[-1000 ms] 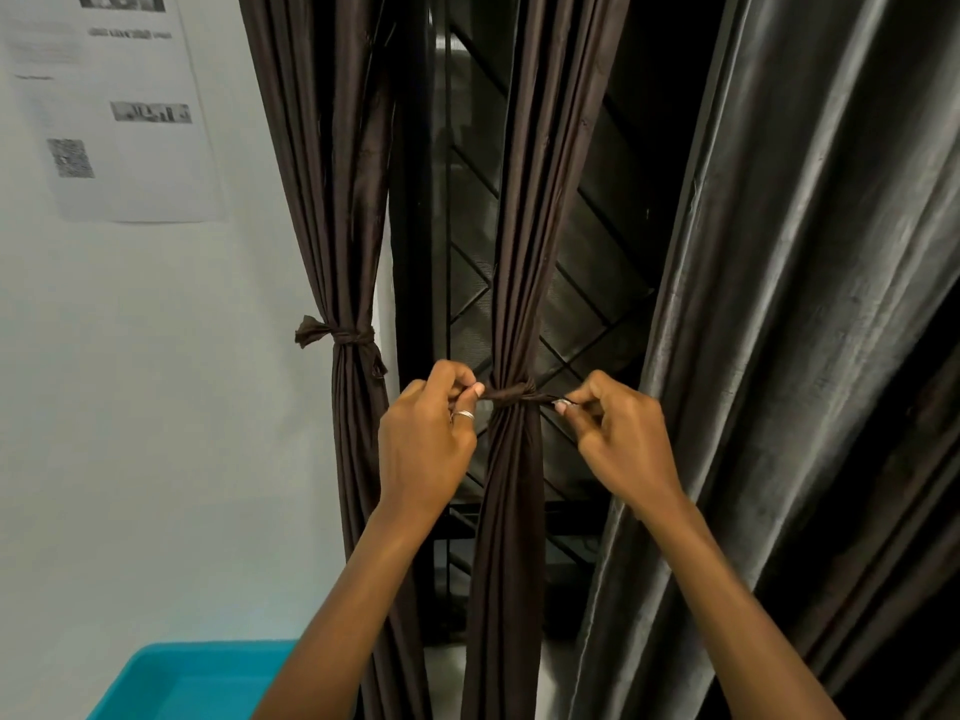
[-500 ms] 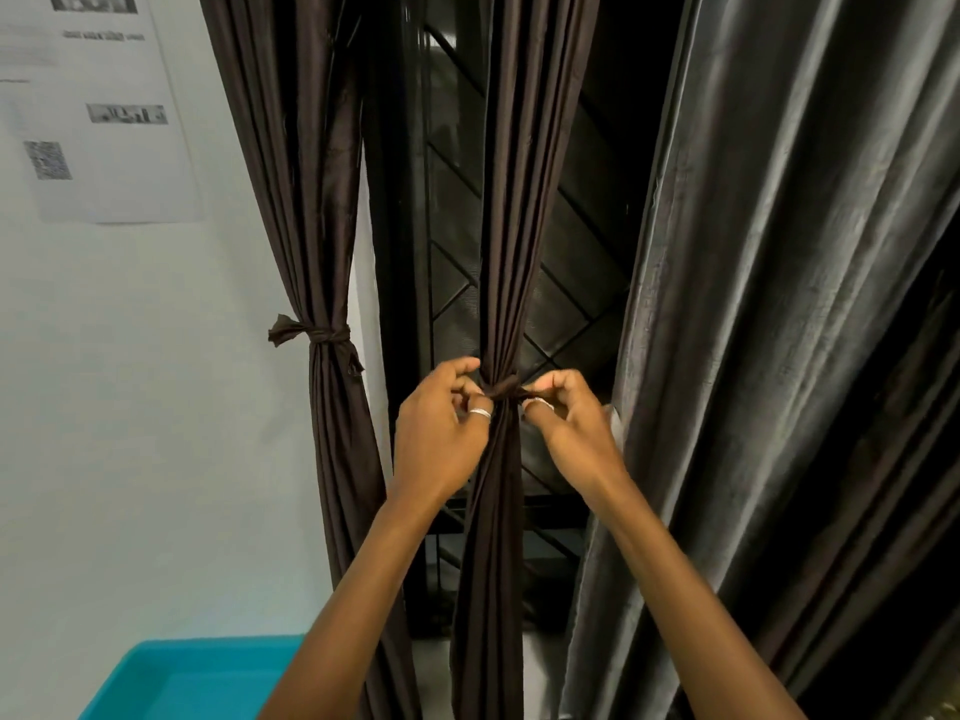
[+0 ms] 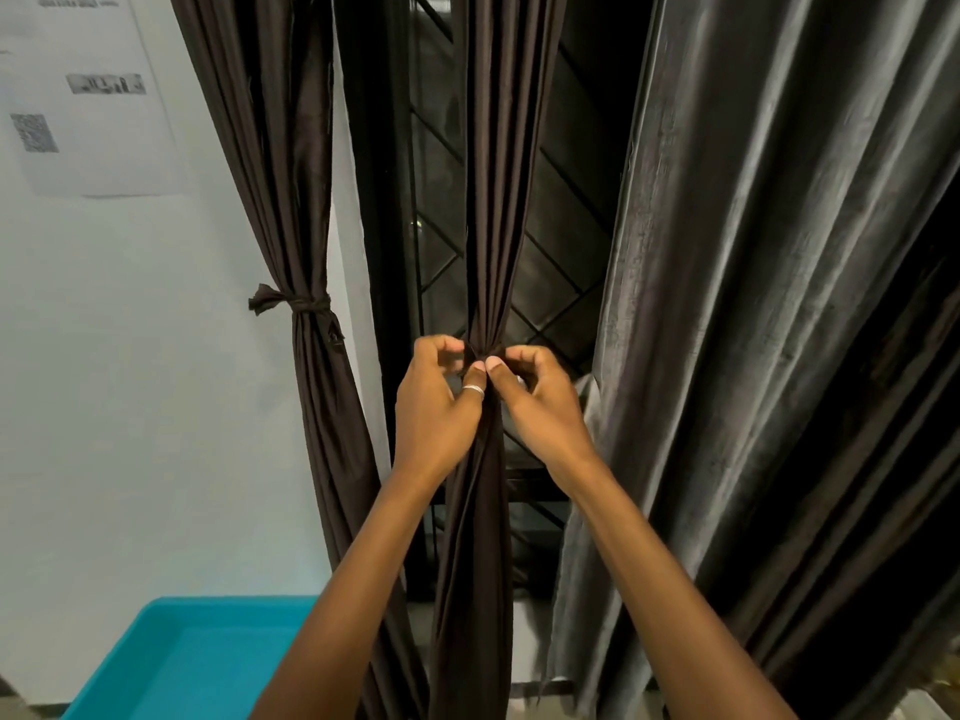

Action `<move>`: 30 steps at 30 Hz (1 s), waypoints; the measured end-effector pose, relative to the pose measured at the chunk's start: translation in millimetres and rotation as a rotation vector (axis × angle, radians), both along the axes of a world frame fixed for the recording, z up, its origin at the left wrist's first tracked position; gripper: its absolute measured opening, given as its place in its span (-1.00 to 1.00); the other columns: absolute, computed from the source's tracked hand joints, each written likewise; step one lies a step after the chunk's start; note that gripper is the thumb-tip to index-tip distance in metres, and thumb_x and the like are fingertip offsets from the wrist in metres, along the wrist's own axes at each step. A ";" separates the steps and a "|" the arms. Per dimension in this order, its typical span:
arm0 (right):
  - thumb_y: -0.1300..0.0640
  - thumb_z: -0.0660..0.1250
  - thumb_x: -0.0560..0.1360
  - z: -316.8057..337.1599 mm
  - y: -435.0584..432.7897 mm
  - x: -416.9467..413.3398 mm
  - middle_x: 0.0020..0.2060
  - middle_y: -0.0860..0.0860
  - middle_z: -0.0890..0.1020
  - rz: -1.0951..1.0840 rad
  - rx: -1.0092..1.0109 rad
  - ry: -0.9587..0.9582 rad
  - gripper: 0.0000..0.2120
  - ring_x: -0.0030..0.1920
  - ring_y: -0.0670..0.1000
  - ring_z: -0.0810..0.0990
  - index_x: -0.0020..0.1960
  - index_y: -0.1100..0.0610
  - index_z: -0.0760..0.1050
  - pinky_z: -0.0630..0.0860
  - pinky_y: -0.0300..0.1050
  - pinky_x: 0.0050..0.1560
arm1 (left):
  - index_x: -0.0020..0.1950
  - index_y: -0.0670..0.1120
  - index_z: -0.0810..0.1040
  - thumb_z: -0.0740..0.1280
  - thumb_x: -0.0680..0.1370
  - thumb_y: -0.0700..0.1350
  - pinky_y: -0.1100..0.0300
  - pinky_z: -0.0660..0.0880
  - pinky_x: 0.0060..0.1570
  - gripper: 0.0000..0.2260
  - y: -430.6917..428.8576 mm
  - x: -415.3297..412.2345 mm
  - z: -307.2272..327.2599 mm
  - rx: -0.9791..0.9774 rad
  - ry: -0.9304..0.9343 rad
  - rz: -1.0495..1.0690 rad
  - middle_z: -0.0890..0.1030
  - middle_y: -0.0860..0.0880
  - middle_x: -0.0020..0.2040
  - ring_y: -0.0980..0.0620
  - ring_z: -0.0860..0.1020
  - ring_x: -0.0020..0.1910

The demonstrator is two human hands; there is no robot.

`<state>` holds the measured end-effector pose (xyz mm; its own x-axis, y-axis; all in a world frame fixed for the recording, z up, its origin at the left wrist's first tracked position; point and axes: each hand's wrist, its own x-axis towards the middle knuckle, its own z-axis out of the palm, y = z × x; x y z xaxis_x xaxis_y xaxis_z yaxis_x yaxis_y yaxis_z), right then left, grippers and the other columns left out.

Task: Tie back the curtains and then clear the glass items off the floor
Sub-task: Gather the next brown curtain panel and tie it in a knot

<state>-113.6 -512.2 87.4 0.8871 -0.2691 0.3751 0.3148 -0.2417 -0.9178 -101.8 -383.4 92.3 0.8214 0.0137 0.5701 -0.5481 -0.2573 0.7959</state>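
A dark brown middle curtain (image 3: pixel 498 200) hangs gathered into a narrow bundle in front of a barred window. My left hand (image 3: pixel 434 407) and my right hand (image 3: pixel 540 402) meet at its waist, thumbs touching, both pinching the dark tie band (image 3: pixel 475 351) wrapped around it. A second brown curtain (image 3: pixel 291 174) to the left is bound with a knotted tie (image 3: pixel 296 304). No glass items show in this view.
A wide grey curtain (image 3: pixel 779 304) hangs loose on the right, close to my right forearm. A turquoise plastic bin (image 3: pixel 197 662) sits at the lower left by the white wall. A printed paper sheet (image 3: pixel 88 96) is stuck on the wall. Window grille (image 3: pixel 561 262) stands behind.
My hands were apart, pulling the tie ends sideways; they have now come together at the knot in front of the middle curtain. The view shifted slightly.
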 end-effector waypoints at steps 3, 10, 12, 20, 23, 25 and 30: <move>-0.03 0.38 0.60 -2.3 -1.9 -0.4 0.06 -0.19 0.62 -0.009 0.025 0.010 -0.74 0.04 -0.33 0.58 0.24 0.00 0.49 0.48 -0.46 -0.03 | 0.15 0.03 0.51 0.38 0.58 -0.06 0.06 0.59 0.08 -0.84 -1.8 1.8 -1.6 0.073 -0.046 0.040 0.54 0.12 0.12 0.22 0.55 0.10; 0.07 0.37 0.60 -13.1 -10.8 8.5 0.11 -0.12 0.66 -0.084 -0.009 0.012 -0.75 0.14 -0.20 0.62 0.27 0.05 0.54 0.57 -0.19 0.20 | 0.21 -0.02 0.50 0.37 0.59 -0.07 0.16 0.59 -0.10 -0.79 -17.9 3.3 -16.8 0.037 -0.108 0.103 0.47 0.09 0.18 0.06 0.60 0.00; 0.08 0.38 0.60 -18.2 -18.9 9.8 0.06 -0.15 0.66 -0.103 -0.021 0.025 -0.83 0.09 -0.24 0.62 0.20 0.00 0.55 0.57 -0.23 0.15 | 0.21 -0.03 0.49 0.37 0.58 -0.07 0.08 0.60 -0.07 -0.78 -26.4 4.2 -22.7 -0.015 -0.102 0.146 0.47 0.07 0.17 0.09 0.57 0.03; 0.16 0.37 0.61 -59.0 -59.0 2.4 0.01 -0.13 0.70 -0.258 -0.020 0.166 -0.84 0.08 -0.14 0.67 0.09 -0.08 0.61 0.63 0.07 0.20 | 0.12 -0.03 0.57 0.35 0.60 -0.14 0.15 0.59 -0.07 -0.89 -47.3 18.2 -53.1 -0.129 -0.024 0.049 0.58 0.08 0.01 0.16 0.59 -0.05; 0.17 0.36 0.61 -68.9 -68.4 -1.8 -0.05 -0.09 0.71 -0.307 0.010 0.197 -0.86 0.01 -0.11 0.68 0.11 0.00 0.63 0.65 0.06 0.17 | 0.12 0.01 0.58 0.35 0.60 -0.13 0.29 0.57 -0.09 -0.89 -56.9 23.1 -63.9 -0.118 0.070 -0.011 0.63 0.09 -0.02 0.22 0.60 -0.09; 0.20 0.35 0.61 -72.5 -72.2 -3.6 -0.06 -0.05 0.71 -0.331 0.034 0.191 -0.87 -0.04 -0.07 0.69 0.09 0.04 0.64 0.66 0.08 0.12 | 0.12 0.03 0.58 0.35 0.59 -0.12 0.29 0.57 -0.08 -0.88 -65.3 25.0 -69.3 -0.108 0.131 -0.059 0.65 0.12 -0.04 0.23 0.61 -0.09; 0.18 0.35 0.61 -82.8 -78.9 -6.7 -0.12 -0.05 0.71 -0.375 0.072 0.178 -0.88 -0.11 -0.06 0.69 0.02 0.02 0.65 0.68 0.07 0.07 | 0.15 0.04 0.57 0.35 0.60 -0.07 0.24 0.58 -0.09 -0.87 -82.3 27.6 -76.5 -0.048 0.265 -0.143 0.66 0.15 -0.07 0.22 0.64 -0.12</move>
